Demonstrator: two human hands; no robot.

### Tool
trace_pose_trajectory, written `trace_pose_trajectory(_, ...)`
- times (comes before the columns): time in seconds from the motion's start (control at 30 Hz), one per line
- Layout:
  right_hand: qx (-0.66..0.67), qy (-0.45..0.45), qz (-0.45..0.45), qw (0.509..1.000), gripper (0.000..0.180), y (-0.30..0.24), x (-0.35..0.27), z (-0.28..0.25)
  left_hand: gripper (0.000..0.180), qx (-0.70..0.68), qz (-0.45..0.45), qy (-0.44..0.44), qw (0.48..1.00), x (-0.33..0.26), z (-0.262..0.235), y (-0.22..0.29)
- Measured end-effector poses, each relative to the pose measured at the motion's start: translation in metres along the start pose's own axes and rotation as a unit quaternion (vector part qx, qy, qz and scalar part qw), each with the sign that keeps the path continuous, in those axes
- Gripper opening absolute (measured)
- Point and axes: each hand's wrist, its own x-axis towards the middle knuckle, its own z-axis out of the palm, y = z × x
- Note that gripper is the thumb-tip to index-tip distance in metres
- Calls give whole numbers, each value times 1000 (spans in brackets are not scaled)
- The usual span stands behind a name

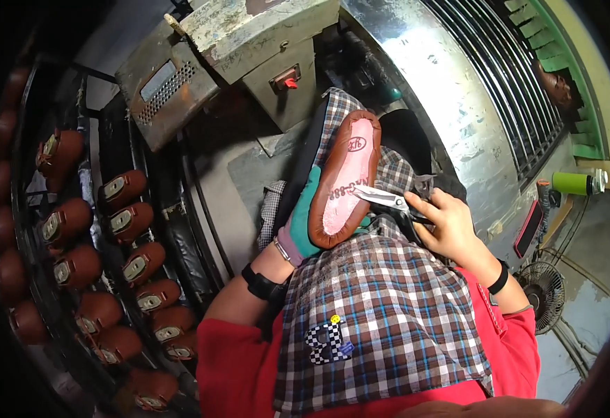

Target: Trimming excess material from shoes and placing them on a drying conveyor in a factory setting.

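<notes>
A brown leather shoe [317, 209] lies sole up over my lap, its leather edge gathered around a pink insole [363, 150] with dark markings. My left hand [301, 227], in a green and purple glove, grips the shoe from its left side near the lower end; most of its fingers are hidden underneath. Silver-bladed scissors [387, 198] are held in my right hand [450, 224], to the right of the shoe. Their blades point left and lie over the pink insole, slightly parted; whether they touch it I cannot tell. The checked apron [388, 306] covers my lap.
On the left, dark racks [204, 261] carry several brown shoes [80, 266]. Ahead stands a worn metal machine [277, 83] with a red switch [290, 83]. A metal bench [444, 83] with a slatted grille is at right, beyond a green bottle [571, 183], a phone [528, 229] and a fan [543, 296].
</notes>
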Motion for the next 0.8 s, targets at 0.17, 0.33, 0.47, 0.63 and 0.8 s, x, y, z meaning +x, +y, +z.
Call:
trace_pose_trajectory(0.17, 84, -6, -12, 996, 54, -3, 10, 15, 62, -11, -18, -54, 998, -2, 3, -2)
trace_pose_trajectory(0.33, 499, -13, 188, 846, 58, -3, 16, 38, 66, 55, 0, -23, 998, 2, -1, -2)
trace_pose_trajectory(0.47, 60, -28, -55, 996, 55, -10, 15, -2, 66, -67, -38, -58, 995, -1, 2, 0)
trace_pose_trajectory(0.63, -51, -29, -93, 994, 56, -19, 11, -28, 66, -84, -45, -72, 993, 4, -11, -2)
trace_pose_trajectory(0.8, -121, -64, -114, 984, 57, -32, 15, -45, 65, -102, -55, -70, 991, 1, -4, -3)
